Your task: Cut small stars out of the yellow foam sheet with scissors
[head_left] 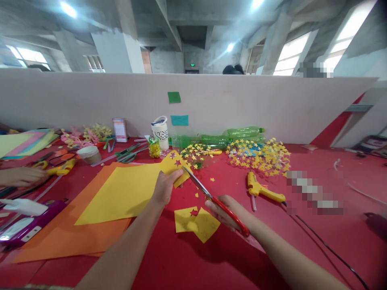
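Note:
A small yellow sheet (pixel 172 163) with star-shaped holes is pinched in my left hand (pixel 166 185). My right hand (pixel 226 211) grips red-handled scissors (pixel 222 205), whose blades point up and left to the sheet's right edge, near my left thumb. Two yellow scraps (pixel 196 223) lie on the red table (pixel 169 262) below the scissors; one has a star-shaped hole. A loose yellow star (pixel 212 179) rests beyond the blades. Large yellow (pixel 121 193) and orange (pixel 60 237) sheets lie under and left of my left hand.
Clusters of yellow stars (pixel 260 157) and green bottles (pixel 242 132) stand along the back. A yellow glue gun (pixel 263 190) with a black cord lies right. At far left, another person's hand (pixel 27 177) is near a second glue gun (pixel 63 167), beside a paper cup (pixel 89 154) and purple case (pixel 36 225).

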`<state>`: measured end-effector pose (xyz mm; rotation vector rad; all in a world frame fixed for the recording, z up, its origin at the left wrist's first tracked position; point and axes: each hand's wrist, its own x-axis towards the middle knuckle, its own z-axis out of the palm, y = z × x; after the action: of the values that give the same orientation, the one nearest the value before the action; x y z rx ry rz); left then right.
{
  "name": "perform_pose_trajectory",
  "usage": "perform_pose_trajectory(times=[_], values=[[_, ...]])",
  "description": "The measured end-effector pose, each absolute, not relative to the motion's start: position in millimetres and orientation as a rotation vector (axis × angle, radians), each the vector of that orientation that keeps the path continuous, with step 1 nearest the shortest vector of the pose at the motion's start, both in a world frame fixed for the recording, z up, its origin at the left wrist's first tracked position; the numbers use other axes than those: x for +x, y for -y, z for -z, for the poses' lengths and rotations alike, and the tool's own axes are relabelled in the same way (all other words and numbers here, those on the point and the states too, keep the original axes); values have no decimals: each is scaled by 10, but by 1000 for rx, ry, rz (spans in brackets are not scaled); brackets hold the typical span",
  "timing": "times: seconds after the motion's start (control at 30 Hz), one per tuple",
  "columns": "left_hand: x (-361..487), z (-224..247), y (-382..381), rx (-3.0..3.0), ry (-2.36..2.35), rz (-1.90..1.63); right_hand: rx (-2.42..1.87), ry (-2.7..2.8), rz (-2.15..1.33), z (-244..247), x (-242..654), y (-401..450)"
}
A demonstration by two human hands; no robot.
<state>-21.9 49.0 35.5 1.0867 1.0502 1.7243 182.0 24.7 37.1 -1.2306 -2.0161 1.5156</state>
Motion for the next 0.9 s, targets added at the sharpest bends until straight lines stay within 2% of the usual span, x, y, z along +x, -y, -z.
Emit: perform_pose_trajectory(times=[0.6,0.9], values=[[-68,-333,-421,1060,-1115,-1860,-1152,1863,-1660,-257,1744,-202],[42,-327,-345,1103,-1246,-1789,-1107,1809,-1665,-236,1712,-167]])
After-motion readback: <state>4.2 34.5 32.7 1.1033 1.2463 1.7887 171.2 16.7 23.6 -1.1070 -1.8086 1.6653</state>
